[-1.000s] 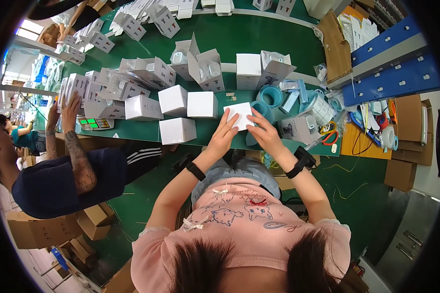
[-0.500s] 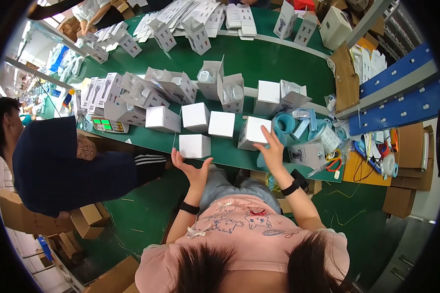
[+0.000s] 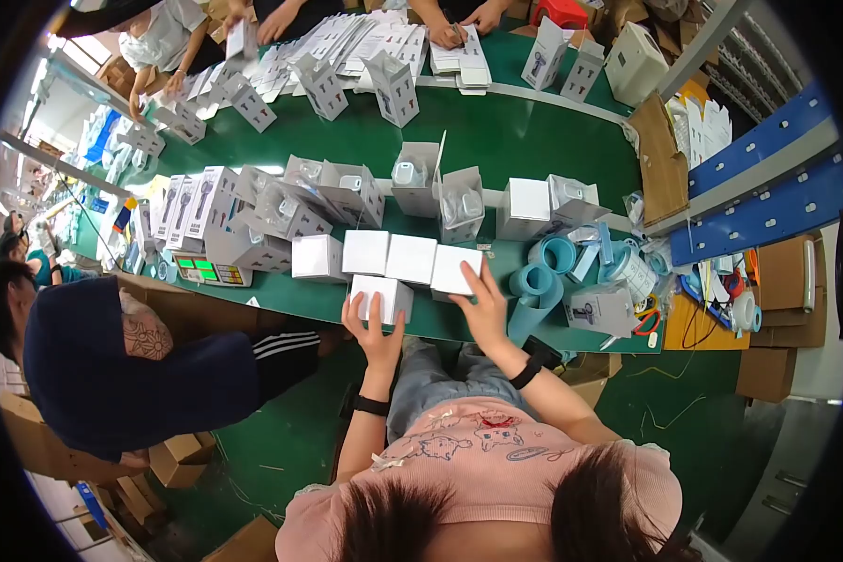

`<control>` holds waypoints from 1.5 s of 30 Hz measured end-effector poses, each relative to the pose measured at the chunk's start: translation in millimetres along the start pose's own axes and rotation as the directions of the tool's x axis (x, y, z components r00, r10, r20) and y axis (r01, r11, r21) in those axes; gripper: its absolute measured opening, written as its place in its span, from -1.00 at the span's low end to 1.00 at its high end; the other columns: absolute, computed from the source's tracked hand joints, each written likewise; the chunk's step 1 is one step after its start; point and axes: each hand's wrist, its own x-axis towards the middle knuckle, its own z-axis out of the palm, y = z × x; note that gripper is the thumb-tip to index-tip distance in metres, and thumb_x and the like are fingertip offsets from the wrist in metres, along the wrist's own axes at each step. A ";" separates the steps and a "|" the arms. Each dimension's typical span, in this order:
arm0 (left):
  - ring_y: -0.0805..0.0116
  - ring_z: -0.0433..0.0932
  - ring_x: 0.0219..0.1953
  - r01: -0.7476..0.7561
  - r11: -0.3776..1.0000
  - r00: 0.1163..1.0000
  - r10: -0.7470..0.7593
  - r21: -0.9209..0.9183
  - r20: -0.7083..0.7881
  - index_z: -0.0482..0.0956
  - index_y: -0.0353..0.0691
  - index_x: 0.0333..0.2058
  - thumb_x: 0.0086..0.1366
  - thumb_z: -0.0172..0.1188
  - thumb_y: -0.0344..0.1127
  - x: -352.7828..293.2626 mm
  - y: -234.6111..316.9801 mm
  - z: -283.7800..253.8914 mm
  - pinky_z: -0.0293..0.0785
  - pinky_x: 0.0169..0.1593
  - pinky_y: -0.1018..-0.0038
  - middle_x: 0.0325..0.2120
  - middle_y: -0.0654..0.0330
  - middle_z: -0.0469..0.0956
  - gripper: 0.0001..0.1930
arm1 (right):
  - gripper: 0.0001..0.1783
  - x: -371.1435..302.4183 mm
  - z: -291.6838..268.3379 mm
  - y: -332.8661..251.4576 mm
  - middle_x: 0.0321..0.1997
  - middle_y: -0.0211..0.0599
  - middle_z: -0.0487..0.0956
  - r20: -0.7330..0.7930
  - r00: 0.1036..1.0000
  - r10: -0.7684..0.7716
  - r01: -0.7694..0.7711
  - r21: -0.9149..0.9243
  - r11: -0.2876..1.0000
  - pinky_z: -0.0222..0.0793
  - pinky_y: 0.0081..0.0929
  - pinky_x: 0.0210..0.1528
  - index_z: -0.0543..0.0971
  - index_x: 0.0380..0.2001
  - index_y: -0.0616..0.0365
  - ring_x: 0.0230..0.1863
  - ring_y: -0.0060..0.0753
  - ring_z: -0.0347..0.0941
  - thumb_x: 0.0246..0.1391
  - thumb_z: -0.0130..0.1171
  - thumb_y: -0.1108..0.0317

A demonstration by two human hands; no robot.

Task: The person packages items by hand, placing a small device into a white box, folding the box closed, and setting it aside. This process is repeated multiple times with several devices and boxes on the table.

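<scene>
A long green worktop [image 3: 534, 122] spreads widest, running across in front of the person from ten o'clock round to three, with clock directions read from the two hands and twelve straight ahead. Next in size is a co-worker in a dark top [image 3: 140, 375], between eight and nine o'clock. A blue metal rack [image 3: 768, 215] stands between two and three o'clock, and a brown cardboard sheet [image 3: 660, 155] at two. Near half past eleven, on the far side, lies a spread of flattened white cartons [image 3: 347, 47]. Closer in, open white cartons [image 3: 464, 201] with clear-wrapped items stand from ten o'clock round to two. A scale with a green display [image 3: 214, 272] sits between nine and ten.

Five closed white boxes [image 3: 410, 258] rest on the worktop right at the hands: four in a sideways row, the fifth just on the person's side of that row. The left hand [image 3: 377, 335] has its fingertips against this near box [image 3: 393, 290], its grip wide with the fingers spread. The right hand [image 3: 482, 314] touches the right-end box [image 3: 450, 267] of the row, fingers at its right side and thumb at its near side, its grip wide too. Smaller again, light-blue rolls [image 3: 557, 253] stand between two and three o'clock. Smallest, at three o'clock, are orange-handled scissors [image 3: 646, 323], partly hidden among other things
</scene>
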 end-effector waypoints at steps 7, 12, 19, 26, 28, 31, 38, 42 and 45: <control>-0.13 0.09 0.13 -0.131 0.984 0.991 0.130 0.124 0.018 0.38 -0.18 -0.01 -0.17 0.38 -0.44 11.8 -37.9 -0.2 0.11 0.11 0.05 0.07 -0.05 0.16 -0.36 | -0.37 11.0 19.1 -22.5 0.23 -0.02 0.24 0.060 0.998 -0.022 0.026 -0.066 0.997 0.36 -0.43 -0.02 0.39 0.06 0.10 0.12 -0.07 0.33 -0.19 0.20 0.60; -0.14 0.01 0.16 0.043 0.987 0.998 -0.037 0.153 -0.045 0.35 -0.16 0.00 -0.13 0.38 -0.37 14.1 -34.9 -4.1 0.03 0.14 0.02 0.13 -0.07 0.06 -0.35 | -0.47 48.9 -49.0 -28.2 0.19 -0.06 0.29 0.194 0.981 0.010 -0.050 0.200 0.978 0.32 -0.46 0.02 0.38 0.05 0.20 0.09 -0.09 0.33 -0.10 0.02 0.59; -0.17 -0.05 0.18 -0.081 0.950 0.995 0.094 0.301 -0.028 0.37 -0.16 -0.05 -0.03 0.30 -0.27 9.8 2.6 -4.2 -0.01 0.15 0.00 0.14 -0.13 0.01 -0.48 | -0.55 188.2 -23.6 9.9 -0.24 -0.17 0.55 0.024 0.899 -0.438 0.387 -0.513 0.766 0.36 -0.32 -0.06 0.48 -0.12 0.19 -0.19 -0.07 0.47 -0.22 0.12 0.53; -0.19 0.00 0.17 -0.256 0.949 0.964 0.265 -0.187 0.027 0.25 -0.19 0.01 -0.01 0.26 -0.41 18.1 73.7 32.6 0.02 0.15 0.03 0.15 -0.17 -0.01 -0.43 | -0.84 198.9 -36.0 1.0 -0.39 -0.11 0.51 0.400 0.889 -0.223 0.353 -0.288 0.890 0.35 -0.29 -0.28 0.53 -0.41 0.24 -0.36 -0.06 0.44 -0.18 0.13 0.51; -0.10 0.01 0.20 -0.034 0.864 0.999 0.037 -0.503 -0.003 0.14 -0.19 0.09 -0.04 0.31 -0.46 31.1 86.4 42.7 0.00 0.18 0.06 0.18 -0.15 -0.05 -0.28 | -0.85 180.0 -56.9 -32.6 -0.43 -0.11 0.50 0.325 0.914 -0.242 0.330 -0.251 0.910 0.34 -0.35 -0.32 0.51 -0.43 0.26 -0.39 -0.07 0.43 -0.17 0.12 0.51; -0.09 0.01 0.20 -0.015 0.748 0.999 -0.020 -0.663 -0.045 0.07 -0.21 0.12 -0.07 0.34 -0.42 49.8 109.1 53.3 0.02 0.20 0.11 0.19 -0.14 -0.09 -0.21 | -0.87 155.6 -103.9 -82.3 -0.48 -0.15 0.49 0.208 0.948 -0.240 0.286 -0.231 0.930 0.32 -0.44 -0.38 0.50 -0.43 0.28 -0.46 -0.20 0.43 -0.15 0.12 0.51; -0.05 -0.04 0.25 0.088 0.635 0.996 -0.040 -0.767 0.082 0.00 -0.28 0.16 -0.09 0.40 -0.35 41.7 143.0 50.5 0.01 0.22 0.20 0.21 -0.10 -0.09 -0.10 | -0.89 83.2 -161.8 -101.3 -0.54 -0.32 0.48 0.083 0.995 0.057 -0.061 0.047 0.997 0.27 -0.65 -0.51 0.49 -0.41 0.34 -0.57 -0.63 0.38 -0.08 0.13 0.54; -0.05 -0.08 0.27 0.153 0.845 0.969 -0.028 -0.513 0.244 0.02 -0.32 0.16 -0.07 0.38 -0.37 11.7 118.9 59.4 0.02 0.22 0.22 0.21 -0.09 -0.05 -0.13 | -0.85 45.2 -143.0 -43.5 -0.51 -0.34 0.50 0.127 0.949 0.287 -0.310 0.234 0.922 0.27 -0.69 -0.51 0.48 -0.35 0.35 -0.56 -0.68 0.38 -0.06 0.13 0.53; -0.07 -0.05 0.26 0.146 0.921 0.926 0.001 -0.360 0.378 0.07 -0.35 0.15 -0.04 0.34 -0.40 -8.7 106.7 65.9 0.05 0.21 0.23 0.19 -0.10 0.00 -0.19 | -0.79 18.2 -125.9 -4.1 -0.43 -0.29 0.51 0.081 0.956 0.281 -0.291 0.156 0.944 0.30 -0.66 -0.46 0.48 -0.28 0.34 -0.49 -0.60 0.42 -0.06 0.13 0.53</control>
